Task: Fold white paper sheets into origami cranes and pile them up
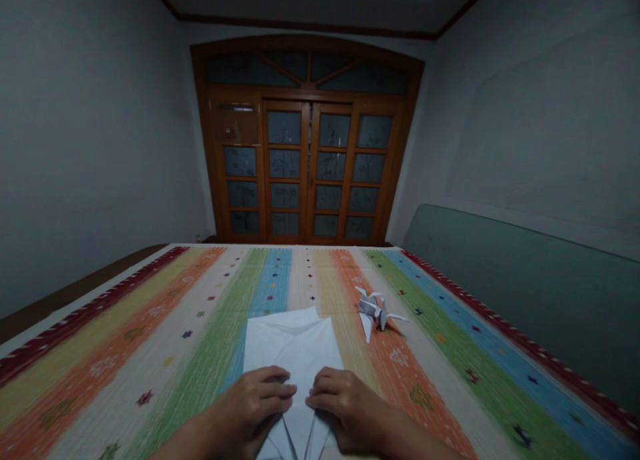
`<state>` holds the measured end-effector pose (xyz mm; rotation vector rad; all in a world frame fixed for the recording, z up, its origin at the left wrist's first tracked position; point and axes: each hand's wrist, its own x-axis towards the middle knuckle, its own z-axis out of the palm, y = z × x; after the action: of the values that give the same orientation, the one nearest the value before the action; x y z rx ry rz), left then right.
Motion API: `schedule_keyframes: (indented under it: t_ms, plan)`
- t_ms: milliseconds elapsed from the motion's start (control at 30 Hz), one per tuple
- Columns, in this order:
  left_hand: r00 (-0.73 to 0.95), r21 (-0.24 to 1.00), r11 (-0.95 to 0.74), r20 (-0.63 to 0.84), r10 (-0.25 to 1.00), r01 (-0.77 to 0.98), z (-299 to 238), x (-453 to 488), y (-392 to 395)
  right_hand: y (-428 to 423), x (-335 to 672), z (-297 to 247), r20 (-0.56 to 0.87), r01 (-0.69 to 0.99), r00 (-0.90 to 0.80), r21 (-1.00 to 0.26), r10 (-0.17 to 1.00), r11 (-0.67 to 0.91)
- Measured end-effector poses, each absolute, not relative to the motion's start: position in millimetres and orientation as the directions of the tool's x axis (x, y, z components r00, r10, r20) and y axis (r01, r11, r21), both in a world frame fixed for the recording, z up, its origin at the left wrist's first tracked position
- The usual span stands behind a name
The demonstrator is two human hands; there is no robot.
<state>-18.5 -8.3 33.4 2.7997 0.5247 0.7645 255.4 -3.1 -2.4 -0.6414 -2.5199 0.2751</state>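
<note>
A white sheet of paper (293, 347), partly folded with creases showing, lies on the striped cloth in front of me. My left hand (253, 407) presses on its near left part with fingers curled together, fingertips pointing right. My right hand (345, 403) mirrors it on the near right part, fingers curled and pressing the paper. The two sets of fingertips almost meet at the paper's centre line. A finished folded paper crane (376, 310) stands on the cloth farther away to the right, apart from both hands.
The multicoloured striped cloth (150, 340) covers a wide flat surface reaching to a wooden glazed door (305, 173) at the back. A dark green panel (525, 280) runs along the right edge. Plain walls stand left and right.
</note>
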Motion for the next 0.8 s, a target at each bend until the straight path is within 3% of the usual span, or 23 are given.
schedule_keyframes:
  t_ms: [100, 200, 433, 633, 800]
  plan:
    - [0.824, 0.257, -0.921, 0.422, 0.379, 0.292, 32, -21, -9, -4, 257, -6, 0.46, 0.355, -0.777, -0.242, 0.429, 0.903]
    - [0.828, 0.248, -0.925, 0.42, 0.371, 0.289, 30, -23, -9, -3, 258, -9, 0.509, 0.33, -0.75, -0.265, 0.422, 0.906]
    - [0.752, 0.375, -0.893, 0.505, 0.423, 0.251, 26, -19, -2, -5, 258, 1, 0.54, 0.373, -0.613, -0.444, 0.576, 0.814]
    - [0.722, 0.405, -0.857, 0.482, 0.496, 0.318, 18, -19, 3, -6, 256, -1, 0.511, 0.406, -0.573, -0.503, 0.641, 0.763]
    - [0.641, 0.515, -0.763, 0.443, 0.627, 0.39, 11, -20, 7, 0, 253, -5, 0.499, 0.41, -0.54, -0.547, 0.678, 0.729]
